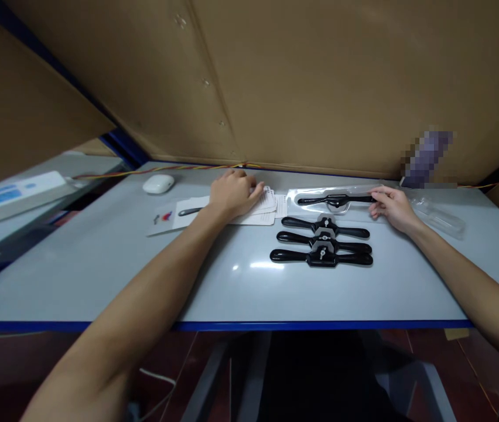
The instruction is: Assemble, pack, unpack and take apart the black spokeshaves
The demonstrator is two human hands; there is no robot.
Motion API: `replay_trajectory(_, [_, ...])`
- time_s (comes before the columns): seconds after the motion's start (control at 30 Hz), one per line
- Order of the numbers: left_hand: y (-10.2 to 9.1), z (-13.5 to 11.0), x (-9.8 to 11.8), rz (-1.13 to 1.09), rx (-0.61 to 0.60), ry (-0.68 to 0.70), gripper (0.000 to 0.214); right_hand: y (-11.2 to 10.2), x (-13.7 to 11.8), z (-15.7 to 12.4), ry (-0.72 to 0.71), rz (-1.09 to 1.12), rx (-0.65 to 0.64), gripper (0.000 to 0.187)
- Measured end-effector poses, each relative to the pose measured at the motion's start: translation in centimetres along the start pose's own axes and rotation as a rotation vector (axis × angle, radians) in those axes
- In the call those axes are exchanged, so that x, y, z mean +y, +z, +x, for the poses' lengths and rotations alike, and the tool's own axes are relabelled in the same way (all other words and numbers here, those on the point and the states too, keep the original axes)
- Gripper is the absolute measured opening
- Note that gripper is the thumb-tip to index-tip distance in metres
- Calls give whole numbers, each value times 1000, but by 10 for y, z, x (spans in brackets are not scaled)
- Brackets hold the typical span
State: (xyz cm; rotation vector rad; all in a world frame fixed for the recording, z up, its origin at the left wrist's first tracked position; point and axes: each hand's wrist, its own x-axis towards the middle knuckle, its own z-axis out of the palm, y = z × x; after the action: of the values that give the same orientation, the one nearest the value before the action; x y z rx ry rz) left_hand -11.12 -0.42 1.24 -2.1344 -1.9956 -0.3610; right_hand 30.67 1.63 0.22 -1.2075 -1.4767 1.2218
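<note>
My right hand (392,206) pinches the right handle end of a black spokeshave (337,201). That spokeshave lies in or just over a clear plastic blister tray (304,193), at the back of the table. Nearer to me, three more black spokeshaves, the closest one (322,257) among them, lie side by side with their handles pointing left and right. My left hand (235,194) rests palm down on a fanned pile of white printed cards (260,218), thumb apart from the fingers. The left end of the pile shows a printed tool handle and a colourful logo; the hand and forearm cover its middle.
A white earbud case (159,184) sits at the back left. More clear plastic packaging (440,220) lies right of my right hand. A pixelated purple object (427,158) leans at the back panel (320,88). A power strip (16,196) and a twisted wire (188,167) are at the left and back.
</note>
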Motion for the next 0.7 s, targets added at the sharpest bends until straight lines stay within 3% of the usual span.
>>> replay_trajectory(0.1, [3,1,1,2,-18,-10,45,-1,0,0,-4,-9,-4,56])
replay_trajectory(0.2, [-2,-2,10,-19,55,-8,43,-1,0,-1,-6,-6,0,63])
replay_trajectory(0.47, [-12,-11,42,-76,68,12,41,1,-3,-2,3,-11,-16,63])
replay_trajectory(0.7, [-2,-10,39,-123,11,102,39,1,-3,-1,12,-27,-28,63])
